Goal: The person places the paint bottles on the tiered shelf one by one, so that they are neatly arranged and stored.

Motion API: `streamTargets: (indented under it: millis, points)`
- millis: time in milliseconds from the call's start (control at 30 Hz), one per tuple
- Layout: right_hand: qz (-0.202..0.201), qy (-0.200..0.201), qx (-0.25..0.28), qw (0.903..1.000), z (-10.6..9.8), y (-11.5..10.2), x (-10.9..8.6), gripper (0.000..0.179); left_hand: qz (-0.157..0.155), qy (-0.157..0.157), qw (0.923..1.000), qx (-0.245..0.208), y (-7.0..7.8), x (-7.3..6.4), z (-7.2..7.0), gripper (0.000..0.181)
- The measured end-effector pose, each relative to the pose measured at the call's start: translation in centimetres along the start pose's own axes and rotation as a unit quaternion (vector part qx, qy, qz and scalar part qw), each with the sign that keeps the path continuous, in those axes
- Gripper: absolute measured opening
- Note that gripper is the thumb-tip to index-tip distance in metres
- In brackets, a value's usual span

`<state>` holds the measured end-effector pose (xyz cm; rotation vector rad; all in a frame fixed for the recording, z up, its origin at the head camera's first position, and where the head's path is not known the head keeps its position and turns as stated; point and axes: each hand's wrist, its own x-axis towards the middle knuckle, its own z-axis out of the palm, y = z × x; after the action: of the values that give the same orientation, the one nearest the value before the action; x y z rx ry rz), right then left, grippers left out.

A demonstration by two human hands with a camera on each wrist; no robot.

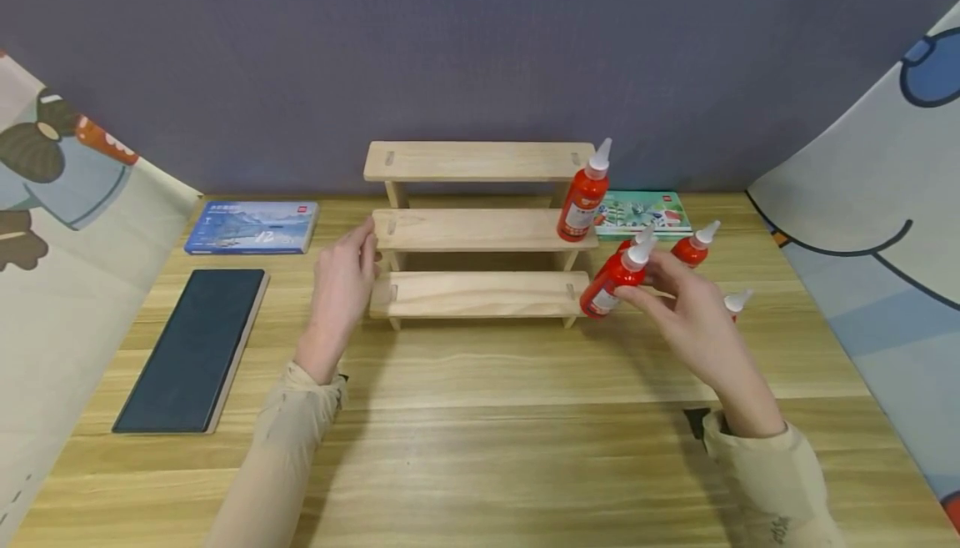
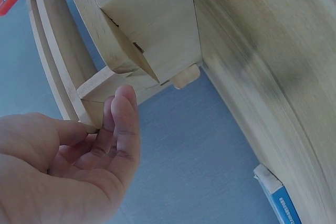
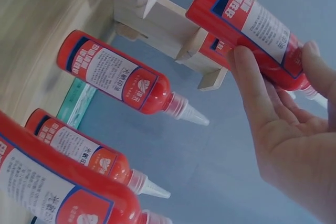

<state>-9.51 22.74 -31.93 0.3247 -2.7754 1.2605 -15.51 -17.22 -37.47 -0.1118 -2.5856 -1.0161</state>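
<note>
A three-step wooden rack (image 1: 480, 231) stands on the table. My left hand (image 1: 347, 277) grips the left end of its middle step, thumb and fingertips around the board's corner (image 2: 93, 113). In my right hand (image 1: 686, 314) is a red squeeze bottle (image 1: 613, 285) with a white pointed cap, held between thumb and fingers. It is tilted, its base by the right end of the lowest step (image 1: 480, 296). Another red bottle (image 1: 582, 202) stands on the right end of the middle step. More red bottles (image 3: 113, 72) stand right of the rack, partly hidden by my right hand in the head view.
Behind the bottles lies a green illustrated box (image 1: 645, 213). To the left are a blue box (image 1: 251, 227) and a dark flat tablet-like slab (image 1: 191, 352). A grey-blue partition (image 1: 480, 47) rises behind the rack, with printed cloth panels (image 1: 885, 198) at the sides.
</note>
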Motion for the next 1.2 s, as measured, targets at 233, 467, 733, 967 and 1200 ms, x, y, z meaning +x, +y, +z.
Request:
streamTargets:
  millis: [233, 467, 733, 967, 1200]
  points:
    - [-0.030, 0.013, -0.013, 0.9994, 0.5, -0.6, 0.7, 0.034, -0.004, 0.000, 1.0000, -0.002, -0.1, -0.1, -0.2, 0.035]
    - [-0.042, 0.012, 0.014, 0.9990, 0.8, -1.7, 1.6, 0.034, 0.006, 0.004, 1.0000, 0.000, -0.2, -0.1, -0.1, 0.035]
    - [-0.039, 0.014, 0.012, 0.9991, 1.0, -2.2, 2.3, 0.039, 0.003, 0.002, 1.0000, -0.003, -0.3, -0.1, 0.0, 0.035]
    - [-0.053, 0.019, 0.021, 0.9982, 1.3, -2.9, 3.1, 0.043, 0.007, 0.005, 1.0000, -0.002, -0.3, -0.1, 0.0, 0.034]
    - [-0.046, 0.017, 0.042, 0.9979, 2.0, -3.5, 4.0, 0.046, 0.015, 0.009, 0.9998, -0.001, -0.2, 0.0, 0.1, 0.034]
